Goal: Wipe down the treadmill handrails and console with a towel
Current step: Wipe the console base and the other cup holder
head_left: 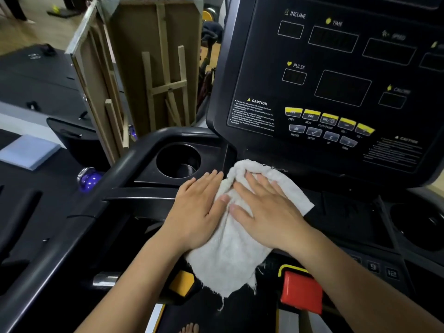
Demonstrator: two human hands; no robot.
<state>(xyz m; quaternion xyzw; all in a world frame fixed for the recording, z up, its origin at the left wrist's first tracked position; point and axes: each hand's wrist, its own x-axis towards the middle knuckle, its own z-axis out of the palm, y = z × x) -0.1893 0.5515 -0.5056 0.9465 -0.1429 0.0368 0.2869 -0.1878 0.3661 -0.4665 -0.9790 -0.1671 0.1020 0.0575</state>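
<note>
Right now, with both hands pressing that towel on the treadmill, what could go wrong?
The towel's frayed lower edge hangs close to the red stop button, so it might snag or press it. The left hand and right hand lie flat rather than gripping, so the towel could slide off toward the cup holder.

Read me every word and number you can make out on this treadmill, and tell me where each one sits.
"INCLINE", "TIME", "PULSE": display labels on the console.
"CAUTION": left warning panel; its small print is unreadable.
"PREV", "NEXT", "PLAY/PAUSE": under the yellow buttons.
"PRESET", "ENTER", "UP": under the grey buttons.
"9", "12": lower keys.
Right-side labels and the second warning panel: too blurred.
</note>
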